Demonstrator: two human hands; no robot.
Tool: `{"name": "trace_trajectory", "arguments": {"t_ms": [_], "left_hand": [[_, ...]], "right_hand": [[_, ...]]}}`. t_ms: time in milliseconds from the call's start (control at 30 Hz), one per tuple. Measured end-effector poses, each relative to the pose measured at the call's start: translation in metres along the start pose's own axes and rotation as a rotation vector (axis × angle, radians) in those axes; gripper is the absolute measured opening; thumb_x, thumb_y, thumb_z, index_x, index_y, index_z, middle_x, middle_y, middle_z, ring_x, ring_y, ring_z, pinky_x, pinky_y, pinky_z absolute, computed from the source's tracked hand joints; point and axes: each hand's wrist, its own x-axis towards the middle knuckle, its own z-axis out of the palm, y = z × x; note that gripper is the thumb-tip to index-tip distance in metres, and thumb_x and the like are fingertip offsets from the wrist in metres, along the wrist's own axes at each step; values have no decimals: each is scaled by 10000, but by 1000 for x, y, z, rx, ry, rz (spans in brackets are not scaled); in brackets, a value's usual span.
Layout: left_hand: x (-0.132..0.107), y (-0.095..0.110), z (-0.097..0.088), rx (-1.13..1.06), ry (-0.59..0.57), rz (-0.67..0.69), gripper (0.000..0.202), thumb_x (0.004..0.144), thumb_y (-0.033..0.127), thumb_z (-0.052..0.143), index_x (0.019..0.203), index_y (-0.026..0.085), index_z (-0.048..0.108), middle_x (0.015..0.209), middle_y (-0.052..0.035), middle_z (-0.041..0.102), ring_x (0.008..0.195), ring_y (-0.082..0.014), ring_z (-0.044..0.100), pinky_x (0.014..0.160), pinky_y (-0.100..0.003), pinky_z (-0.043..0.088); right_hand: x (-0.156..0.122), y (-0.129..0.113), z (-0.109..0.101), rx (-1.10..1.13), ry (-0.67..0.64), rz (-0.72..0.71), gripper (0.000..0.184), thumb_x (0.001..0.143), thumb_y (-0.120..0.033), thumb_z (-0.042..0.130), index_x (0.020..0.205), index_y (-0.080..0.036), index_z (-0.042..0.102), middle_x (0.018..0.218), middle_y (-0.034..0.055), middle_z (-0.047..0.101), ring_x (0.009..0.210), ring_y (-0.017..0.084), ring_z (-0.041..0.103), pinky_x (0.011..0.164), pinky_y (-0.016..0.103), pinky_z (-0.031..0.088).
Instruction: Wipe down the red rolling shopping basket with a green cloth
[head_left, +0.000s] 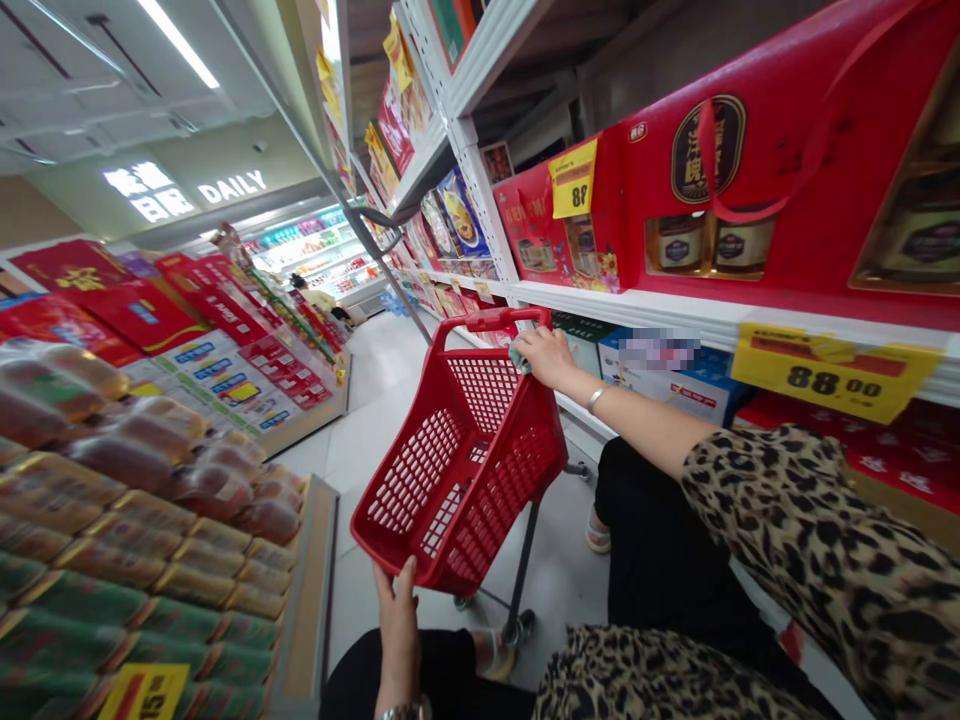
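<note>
A red plastic-mesh shopping basket (457,470) rides on a grey metal trolley pole (521,565) in front of me. My right hand (544,358) grips the basket's top far corner, next to its red handle (495,319), with a small green cloth or tag (519,357) under the fingers. My left hand (397,625) sits at the near lower rim, its fingers pressed against the red plastic. Nothing shows inside the basket. A bangle circles my right wrist, and a leopard-print sleeve covers that arm.
White metal shelves (720,320) with red gift boxes rise close on the right, carrying a yellow price tag (832,372). A display of bagged bread (127,470) stands on the left. A tiled aisle (375,400) runs between them towards lit refrigerated cases (307,255).
</note>
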Motion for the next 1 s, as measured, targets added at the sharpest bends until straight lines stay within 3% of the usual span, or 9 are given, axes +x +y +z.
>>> {"name": "trace_trajectory", "arguments": {"t_ms": [233,400,600,833,1000], "left_hand": [[-2,9,0,-23,19,-75,915,792,642,624,1601,462,238,1622,-40,443,1404,-372,511,932,-453,545],[-4,13,1,-29,39,-78,930,783,643,624,1605,434,242,1616,-49,454,1395,-365,524,922,-436,554],[-6,18,2,-28,14,-76,907,799,645,604,1601,455,225,1632,-41,429,1424,-365,497,954,-467,541],[-9,23,2,-44,13,-83,926,807,629,616,1615,436,206,1641,-54,414,1436,-365,484,983,-469,534],[-12,25,3,-90,2,-86,932,811,597,628,1619,456,187,1647,-47,405,1432,-362,490,1011,-487,515]], "right_hand": [[42,54,-5,220,102,345,299,910,-179,582,1151,-255,743,1281,103,668,1098,292,582,908,394,454],[54,72,11,305,141,368,259,814,-190,663,1052,-208,763,1074,104,717,988,263,639,886,360,501],[40,66,44,408,259,329,309,812,-125,609,1095,-181,719,1089,102,717,1001,239,642,933,359,517],[5,44,85,507,401,318,457,806,-37,471,1205,-171,649,1208,137,676,1161,263,589,1044,415,485],[-29,26,114,617,403,380,432,785,-40,484,1150,-217,633,1139,95,682,1122,260,597,1036,425,491]]}}
